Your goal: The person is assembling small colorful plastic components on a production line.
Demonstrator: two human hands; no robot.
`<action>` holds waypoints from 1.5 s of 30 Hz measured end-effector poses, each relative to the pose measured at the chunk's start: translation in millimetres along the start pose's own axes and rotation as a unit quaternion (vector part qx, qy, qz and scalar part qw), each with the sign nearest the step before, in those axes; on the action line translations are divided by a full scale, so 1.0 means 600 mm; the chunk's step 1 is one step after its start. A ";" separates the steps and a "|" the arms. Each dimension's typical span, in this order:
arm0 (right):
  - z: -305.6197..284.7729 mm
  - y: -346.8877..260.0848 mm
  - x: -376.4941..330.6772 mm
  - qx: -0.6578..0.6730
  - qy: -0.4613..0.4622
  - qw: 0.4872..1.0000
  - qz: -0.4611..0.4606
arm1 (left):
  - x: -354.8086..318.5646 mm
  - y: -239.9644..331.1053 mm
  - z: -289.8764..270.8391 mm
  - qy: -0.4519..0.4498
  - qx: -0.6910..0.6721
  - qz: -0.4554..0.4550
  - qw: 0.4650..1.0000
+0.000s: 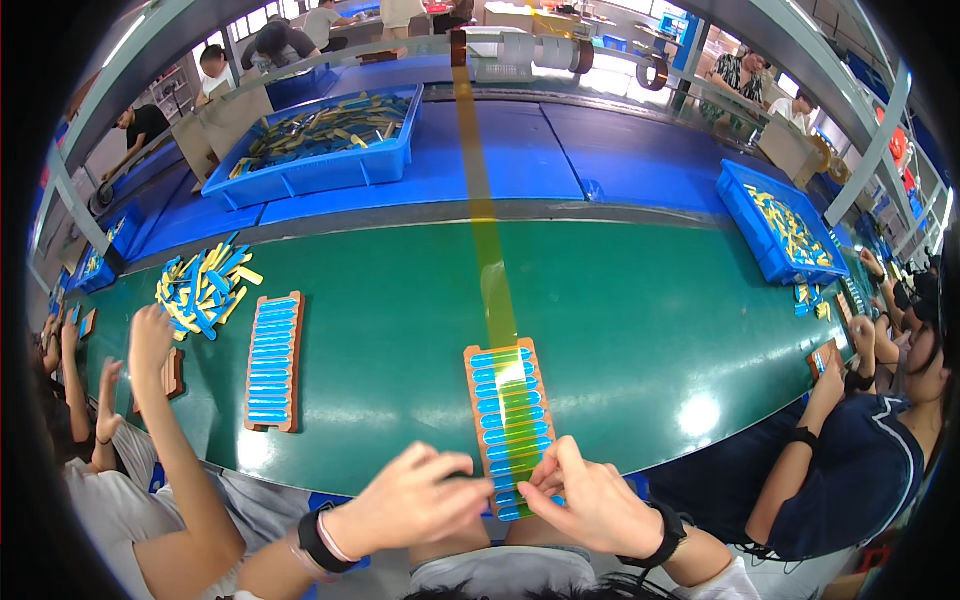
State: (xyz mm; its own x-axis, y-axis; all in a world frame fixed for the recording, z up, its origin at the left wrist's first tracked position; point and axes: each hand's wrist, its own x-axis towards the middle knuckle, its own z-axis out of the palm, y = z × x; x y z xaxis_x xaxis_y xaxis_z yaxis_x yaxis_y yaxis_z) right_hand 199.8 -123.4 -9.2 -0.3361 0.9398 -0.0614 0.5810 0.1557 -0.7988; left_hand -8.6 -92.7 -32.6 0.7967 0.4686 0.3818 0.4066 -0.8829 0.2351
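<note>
Blue bin (300, 180) of yellow-blue strips (325, 125)

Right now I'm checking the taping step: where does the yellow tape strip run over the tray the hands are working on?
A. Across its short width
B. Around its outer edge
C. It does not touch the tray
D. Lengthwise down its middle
D: the yellow tape strip comes from the far side of the belt and lies lengthwise down the middle of the tray, toward the left hand and right hand.
</note>
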 end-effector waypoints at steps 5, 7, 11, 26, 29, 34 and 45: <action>-0.003 -0.002 0.003 0.003 -0.029 1.000 -0.008 | 0.132 -0.097 -0.021 0.172 -0.221 -0.283 0.917; 0.001 -0.007 0.011 0.003 -0.049 0.999 -0.013 | 0.146 -0.168 0.009 0.190 -0.191 -0.338 0.902; -0.010 -0.003 0.002 -0.006 -0.048 0.999 0.003 | 0.143 -0.119 -0.013 0.063 -0.151 -0.330 0.930; -0.005 -0.001 -0.013 0.010 -0.057 0.998 0.026 | 0.048 0.010 0.012 -0.044 -0.087 -0.274 0.957; -0.003 -0.001 -0.016 0.008 -0.046 0.999 0.021 | 0.048 0.015 0.020 -0.039 -0.040 -0.233 0.971; -0.001 0.006 -0.014 0.019 -0.041 0.999 0.009 | 0.043 0.013 0.032 -0.036 -0.032 -0.226 0.973; 0.002 0.012 -0.017 0.014 -0.013 0.999 -0.037 | 0.036 0.012 0.036 -0.055 -0.102 -0.279 0.953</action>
State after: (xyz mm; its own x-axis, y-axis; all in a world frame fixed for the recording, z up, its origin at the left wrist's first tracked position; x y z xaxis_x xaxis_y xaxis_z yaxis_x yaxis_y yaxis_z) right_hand 206.5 -132.1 -15.1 -0.3975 0.9174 -0.0168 0.5330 0.2159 -0.8181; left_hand 21.3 -89.8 -41.9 0.5287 0.8471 0.0532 0.6937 -0.4674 0.5480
